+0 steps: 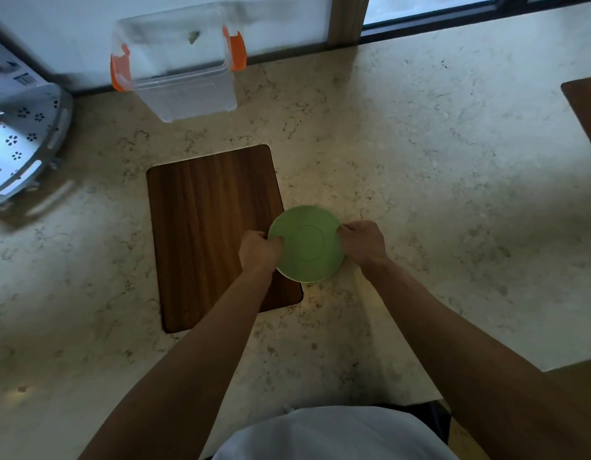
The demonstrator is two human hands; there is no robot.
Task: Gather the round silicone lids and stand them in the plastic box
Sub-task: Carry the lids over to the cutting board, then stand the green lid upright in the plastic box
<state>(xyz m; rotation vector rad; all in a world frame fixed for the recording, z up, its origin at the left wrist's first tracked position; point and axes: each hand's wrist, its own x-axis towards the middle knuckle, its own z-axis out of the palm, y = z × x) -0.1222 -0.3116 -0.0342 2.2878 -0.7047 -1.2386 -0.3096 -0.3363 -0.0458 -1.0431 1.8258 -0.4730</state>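
Note:
A round green silicone lid (306, 243) is held flat above the right edge of the wooden board (207, 227). My left hand (259, 250) grips its left rim and my right hand (363, 242) grips its right rim. Whether more lids lie under the green one I cannot tell. The clear plastic box (184, 91) with orange clips stands open at the back of the counter, left of centre, well beyond the lid. Nothing shows inside it.
A perforated metal tray or rack (22, 144) sits at the left edge. The marble counter (420, 194) runs to a wall and window frame behind. A dark wooden surface (586, 107) juts in at the right.

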